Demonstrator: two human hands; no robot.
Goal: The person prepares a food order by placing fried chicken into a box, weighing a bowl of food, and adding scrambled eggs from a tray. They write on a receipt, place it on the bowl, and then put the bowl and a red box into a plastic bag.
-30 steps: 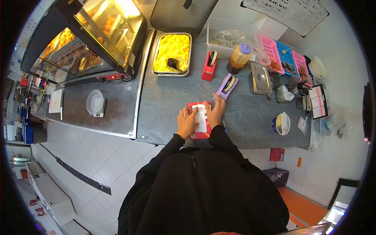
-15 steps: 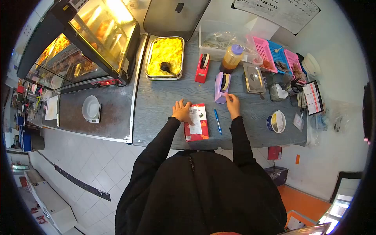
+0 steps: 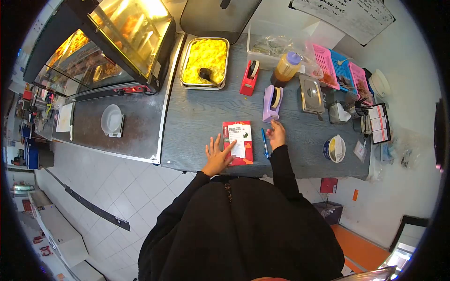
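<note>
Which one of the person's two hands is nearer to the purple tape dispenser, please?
Right. The right hand is just beyond the near end of the purple tape dispenser; the left hand is farther off, by the red packet.

Wears a loose black top point(image 3: 239, 234) with long black sleeves point(image 3: 283, 173), slightly ruffled cuffs point(image 3: 202, 175) and a short central zip point(image 3: 228, 192).

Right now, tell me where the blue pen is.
In the head view, the pen lies between the red box and the right hand.
</note>
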